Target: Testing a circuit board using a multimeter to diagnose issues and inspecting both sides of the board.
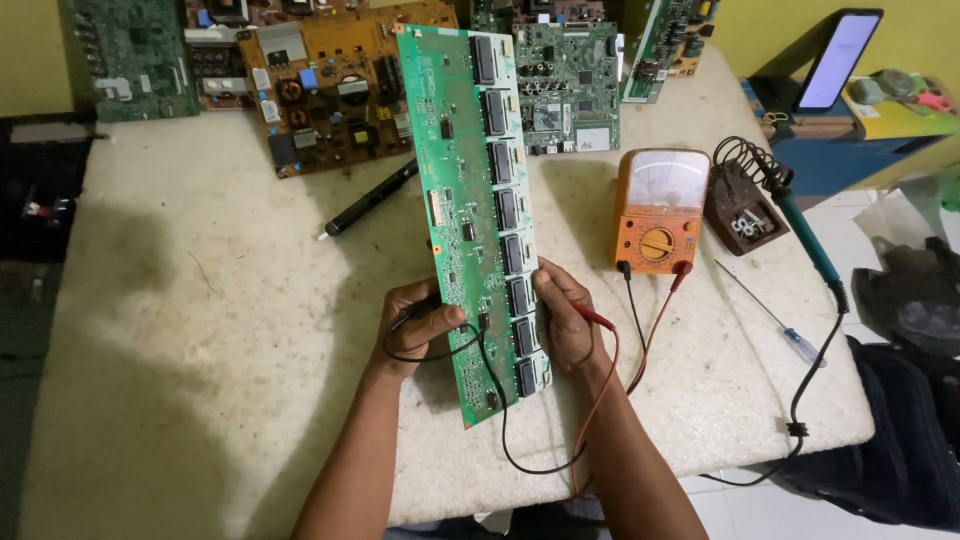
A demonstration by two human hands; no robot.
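While both hands steady the long green board [478, 200] above the pale worktable [200, 330], the main risk, as I judge it, sits in the grip itself. On the left, the left hand [418, 325] clasps the board's lower left edge and seems to pinch the black lead [500, 420] against it; if that lead snags or tugs, the board could twist out of the fingers. Held tilted, with its far end reaching up over the other boards [330, 90] at the back of the table, it could also swing into them. To the right, the right hand [565, 320] closes on the opposite edge with the red probe [597, 320] tucked in its fingers; a slipping tip could bridge neighbouring contacts. Both leads run to the orange meter [660, 215], which a hard pull might drag across the table.

Narrow and green, the board carries a row of dark rectangular blocks down its right side, small parts and fine tracks on its left, and pale connectors along the right edge.
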